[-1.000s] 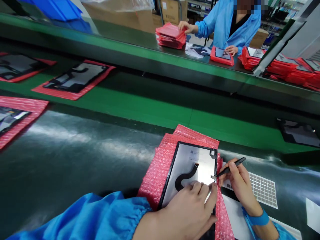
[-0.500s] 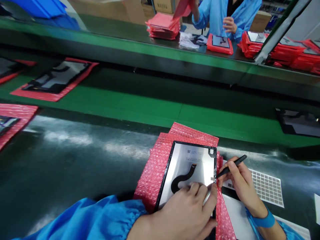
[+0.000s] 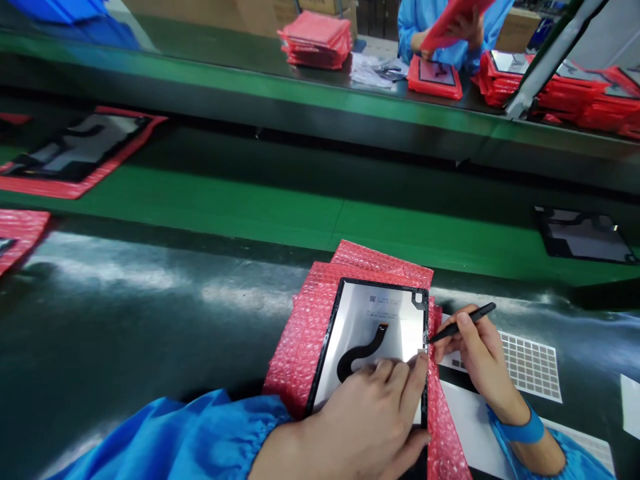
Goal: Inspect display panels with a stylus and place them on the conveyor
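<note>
A tablet screen panel lies back side up, its silvery plate framed in black, with a curved black flex cable on it. Red bubble-wrap bags are stacked underneath. My left hand rests across the panel's lower part and covers some of it, fingers laid toward the right edge. Pinched in my right hand is a black pen-like tool, its point touching or very near the panel's right edge. A small grey patch sits by my left index fingertip.
Behind the worktable runs a green conveyor belt carrying another panel and a panel on a red bag. A sticker sheet lies right. Opposite, a person in blue holds a red bag near red stacks.
The belt's panels have slid left. My tool tip has moved slightly up along the panel's edge. The person opposite has brought a red bag lower with both hands.
</note>
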### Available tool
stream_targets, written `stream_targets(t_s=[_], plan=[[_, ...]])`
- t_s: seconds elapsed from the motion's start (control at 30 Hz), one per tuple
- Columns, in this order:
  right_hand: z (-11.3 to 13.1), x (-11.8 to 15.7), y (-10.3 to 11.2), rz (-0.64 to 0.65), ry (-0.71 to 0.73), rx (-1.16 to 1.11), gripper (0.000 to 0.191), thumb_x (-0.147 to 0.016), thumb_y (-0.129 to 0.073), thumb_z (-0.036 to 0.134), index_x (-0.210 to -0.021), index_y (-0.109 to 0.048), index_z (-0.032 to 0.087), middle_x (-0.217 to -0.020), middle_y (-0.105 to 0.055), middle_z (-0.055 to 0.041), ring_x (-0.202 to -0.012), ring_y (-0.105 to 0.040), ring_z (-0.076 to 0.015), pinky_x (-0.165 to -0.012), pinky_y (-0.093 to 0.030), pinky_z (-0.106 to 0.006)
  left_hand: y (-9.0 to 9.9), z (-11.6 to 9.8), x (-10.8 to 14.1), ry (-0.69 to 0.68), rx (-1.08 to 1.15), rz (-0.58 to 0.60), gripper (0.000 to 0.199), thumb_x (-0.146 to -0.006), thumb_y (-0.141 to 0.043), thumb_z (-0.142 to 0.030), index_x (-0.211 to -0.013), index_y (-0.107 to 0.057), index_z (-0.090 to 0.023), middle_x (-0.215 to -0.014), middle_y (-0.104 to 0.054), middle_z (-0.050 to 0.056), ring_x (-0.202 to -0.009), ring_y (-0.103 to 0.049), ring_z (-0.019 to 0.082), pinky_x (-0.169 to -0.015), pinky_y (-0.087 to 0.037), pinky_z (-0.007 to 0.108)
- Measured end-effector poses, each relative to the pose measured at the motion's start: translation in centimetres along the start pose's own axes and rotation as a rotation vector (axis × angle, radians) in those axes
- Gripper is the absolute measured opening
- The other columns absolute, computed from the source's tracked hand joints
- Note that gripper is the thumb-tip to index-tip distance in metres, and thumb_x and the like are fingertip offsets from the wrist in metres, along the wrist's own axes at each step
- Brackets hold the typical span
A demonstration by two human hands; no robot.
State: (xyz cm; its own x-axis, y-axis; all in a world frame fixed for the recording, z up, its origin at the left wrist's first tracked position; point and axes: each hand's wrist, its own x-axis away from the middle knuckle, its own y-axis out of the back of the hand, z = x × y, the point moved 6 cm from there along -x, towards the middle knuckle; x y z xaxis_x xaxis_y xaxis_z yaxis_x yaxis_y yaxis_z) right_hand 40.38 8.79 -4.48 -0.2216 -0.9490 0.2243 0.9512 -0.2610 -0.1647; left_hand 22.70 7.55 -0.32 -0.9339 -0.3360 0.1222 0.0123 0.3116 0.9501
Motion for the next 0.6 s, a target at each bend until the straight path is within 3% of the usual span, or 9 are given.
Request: stream_targets(t_s=[0.13,0.27,0.4,0.6], plan=[[2.4,1.5,2.2,-0.128,0.179,0.025,0.026,-0.105,-0.068,0.047,-0.094,-0.063,0.024,-0.079,-0.079,-0.0020,-0.054,-0.072,-0.0170,-0.053,-0.060,-0.029,0.1,0.1,-0.2,0.029,0.035,0.032,0.075,-0.103,-0.053,-0.046,-0.156,-0.042,0.007,-0.127,-0.069,0.030,-0.100,-0.073,0.039,-0.078,-0.066,0.052],[3.8,5.4,5.4,-0.279,0.282,0.097,0.015,-0.107,-0.066,0.038,-0.101,-0.069,0.024,-0.083,-0.080,-0.0028,-0.054,-0.072,-0.0178,-0.050,-0.059,-0.030,0.2,0.3,-0.1,0.085,0.039,0.058,0.078,-0.099,-0.059,-0.043,-0.156,-0.043,0.007,-0.125,-0.070,0.028,-0.098,-0.073,0.037,-0.078,-0.067,0.051],[2.7,10.1,9.3,-0.448,0.263,0.162,0.016,-0.107,-0.065,0.038,-0.100,-0.071,0.025,-0.084,-0.079,-0.0037,-0.050,-0.069,-0.0173,-0.047,-0.056,-0.030,0.7,0.6,0.1,0.091,0.024,-0.066,0.073,-0.096,-0.062,-0.042,-0.150,-0.052,0.006,-0.113,-0.073,0.023,-0.089,-0.075,0.035,-0.071,-0.068,0.050],[0.2,16.0,16.1,-0.547,0.107,0.277,0.024,-0.099,-0.074,0.046,-0.095,-0.073,0.023,-0.079,-0.079,-0.0068,-0.048,-0.067,-0.0208,-0.045,-0.052,-0.033,1.1,0.9,0.5,0.080,0.000,-0.281,0.064,-0.093,-0.062,-0.037,-0.143,-0.058,0.002,-0.100,-0.073,0.016,-0.077,-0.075,0.030,-0.058,-0.066,0.043]])
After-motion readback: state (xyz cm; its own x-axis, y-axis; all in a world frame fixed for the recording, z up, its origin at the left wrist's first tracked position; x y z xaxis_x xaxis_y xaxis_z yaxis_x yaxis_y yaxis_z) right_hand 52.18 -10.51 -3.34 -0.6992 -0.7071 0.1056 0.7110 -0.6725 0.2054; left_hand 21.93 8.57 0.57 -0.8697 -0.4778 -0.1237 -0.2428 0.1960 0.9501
